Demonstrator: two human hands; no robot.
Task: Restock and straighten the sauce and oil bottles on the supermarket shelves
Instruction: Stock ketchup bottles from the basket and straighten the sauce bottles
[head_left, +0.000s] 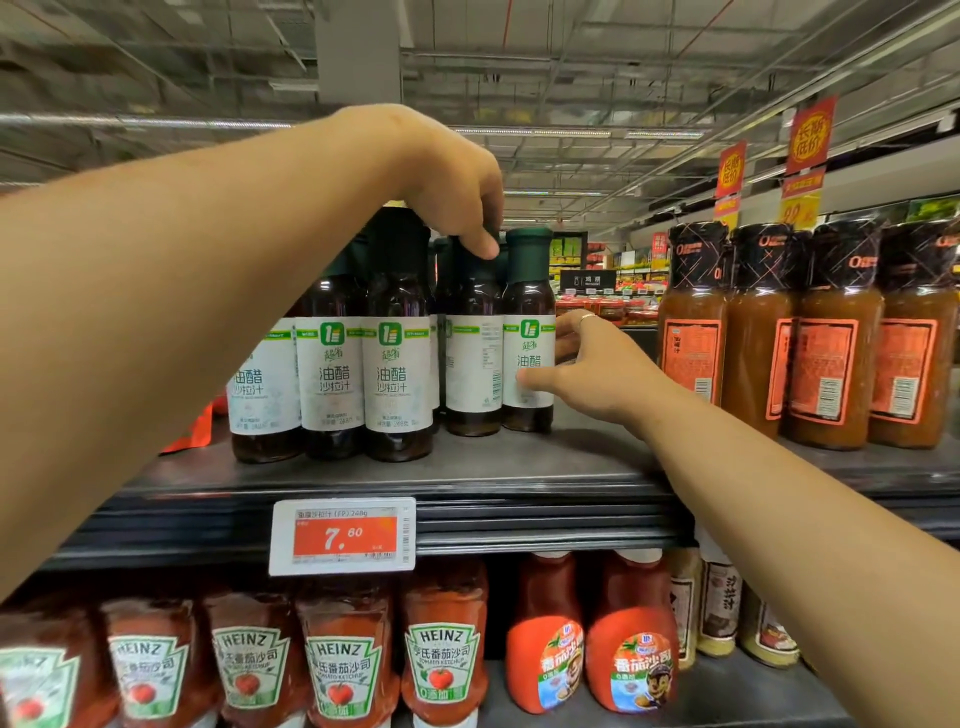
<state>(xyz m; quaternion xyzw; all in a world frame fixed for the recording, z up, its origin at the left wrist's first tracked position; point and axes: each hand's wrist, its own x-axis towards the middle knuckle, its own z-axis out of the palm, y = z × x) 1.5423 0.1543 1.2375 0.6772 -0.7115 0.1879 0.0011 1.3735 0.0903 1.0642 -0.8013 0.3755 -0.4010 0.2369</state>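
Several dark vinaigrette bottles with white labels and green caps stand on the top shelf (519, 462). My left hand (452, 187) reaches over them from the left and pinches the cap of one bottle (472, 364) whose label is turned sideways. My right hand (592, 364) comes in from the right; its thumb and fingers wrap the label of the rightmost vinaigrette bottle (527, 322). Three front bottles (397, 374) face forward at the shelf's left.
Orange sauce bottles (826, 343) with black caps stand close on the right of the same shelf. A 7.60 price tag (343, 535) hangs on the shelf rail. Heinz ketchup bottles (343, 665) and two red squeeze bottles (631, 660) fill the shelf below.
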